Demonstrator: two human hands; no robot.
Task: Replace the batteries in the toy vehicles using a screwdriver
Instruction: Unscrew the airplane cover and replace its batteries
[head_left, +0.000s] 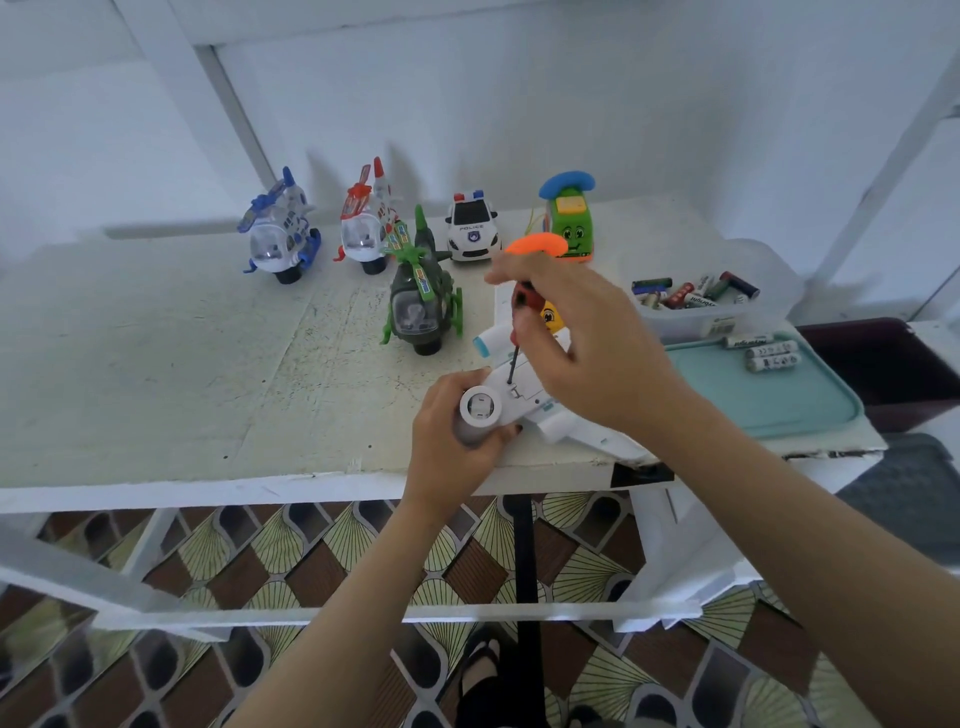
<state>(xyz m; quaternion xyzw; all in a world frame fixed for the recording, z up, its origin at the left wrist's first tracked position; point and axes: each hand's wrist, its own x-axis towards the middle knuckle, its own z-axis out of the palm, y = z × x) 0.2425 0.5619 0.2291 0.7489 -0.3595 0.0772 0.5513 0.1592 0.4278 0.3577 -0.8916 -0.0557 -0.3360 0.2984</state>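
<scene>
Just right of the frame's centre, near the front edge of the white table (208, 364), a white toy plane (524, 400) lies belly up. The left hand (452, 441) curls round its round end, and the right hand (582, 343) grips the red-and-black screwdriver (514, 358), shaft upright, tip on the underside. Above it stand a green helicopter (423, 301), a blue helicopter (280, 228), a red helicopter (366, 223), a police car (471, 226) and a green phone car (569, 218), while at the right a clear tub (727, 325) holds loose batteries (696, 296) and a teal tray (779, 410) carries three more cells (769, 353).
</scene>
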